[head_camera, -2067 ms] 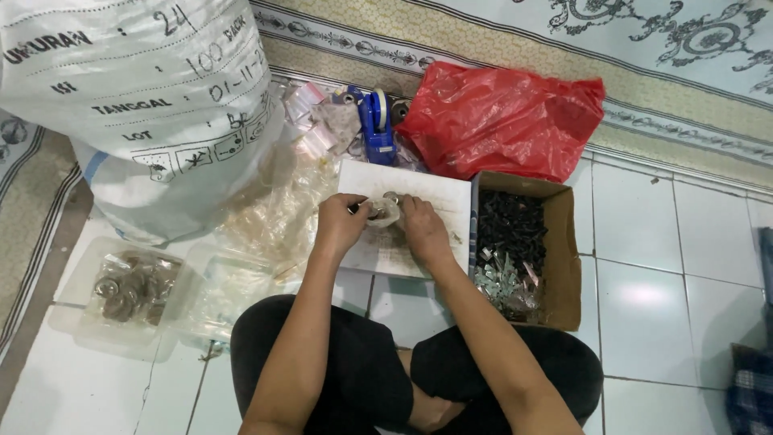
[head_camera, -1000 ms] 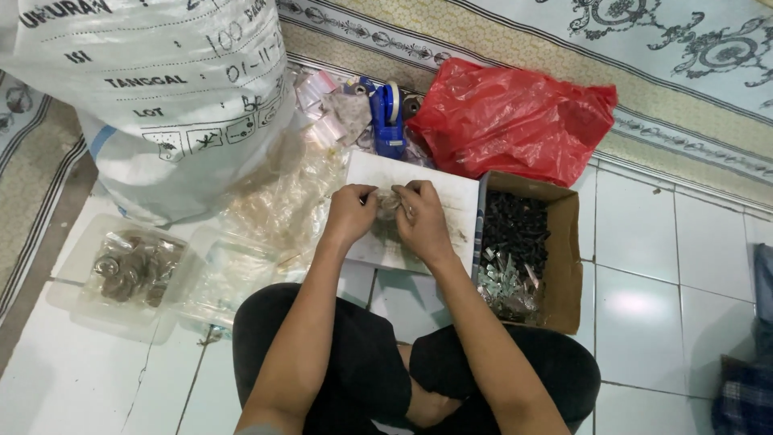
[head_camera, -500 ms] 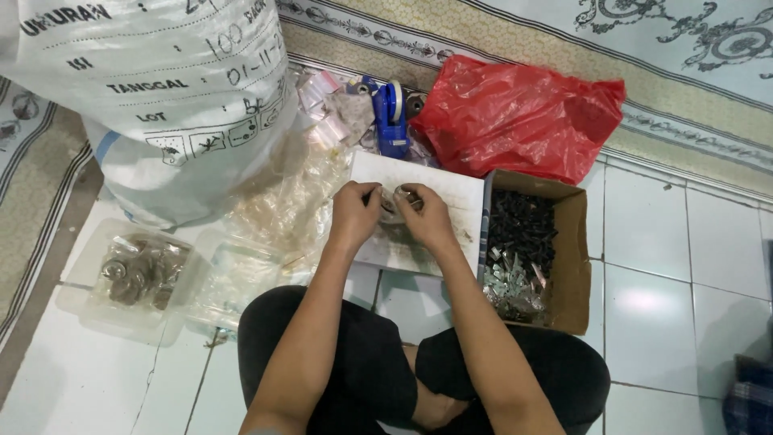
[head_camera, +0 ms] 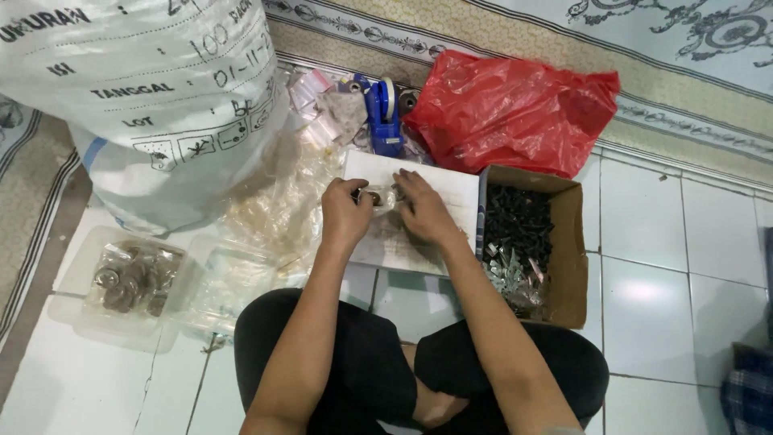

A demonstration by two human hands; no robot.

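- Head view: the left hand [head_camera: 345,211] and the right hand [head_camera: 423,208] meet over a white board [head_camera: 451,193] that lies flat on the tiled floor [head_camera: 676,266].
- Left hand: fingers curled in narrow, pinching a small clear bag [head_camera: 378,197] that seems to hold a few small dark pieces; what they are is too small to tell.
- Right hand: lies palm down just beside the left, fingertips on the same small bag; whether it grips or only presses the bag cannot be told.
- The small bag sits between the two hands, on the far part of the board.
- Just right of the right hand stands an open cardboard box [head_camera: 568,258] with dark screws [head_camera: 515,221] at the far end and packed clear bags [head_camera: 515,278] at the near end.
- Beyond both hands: a blue tape dispenser [head_camera: 385,113] and a red plastic bag [head_camera: 511,109].
- Left of the left hand: a heap of empty clear bags [head_camera: 274,205], then a big white sack [head_camera: 145,97].
- Near left, well apart from the hands: a clear tray [head_camera: 68,310] holding round metal parts [head_camera: 129,278].
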